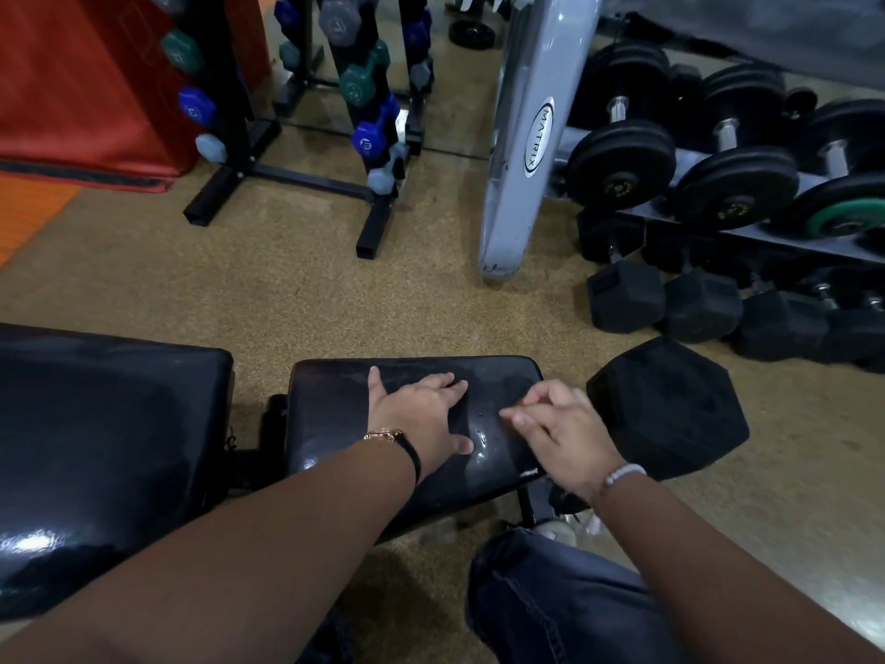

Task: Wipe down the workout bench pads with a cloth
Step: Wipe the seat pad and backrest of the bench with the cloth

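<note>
Left hand (421, 414) flat, fingers spread, on small glossy black vinyl seat pad (335, 424). Right hand (560, 428) loosely curled at its right edge, gripping nothing visible. No cloth in view (droplets on pad). Get cloth, then wipe in overlapping strokes, edge to edge.

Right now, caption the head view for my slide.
Left hand flat on the black seat pad, right hand loosely curled over its right edge, no cloth in view.
</note>
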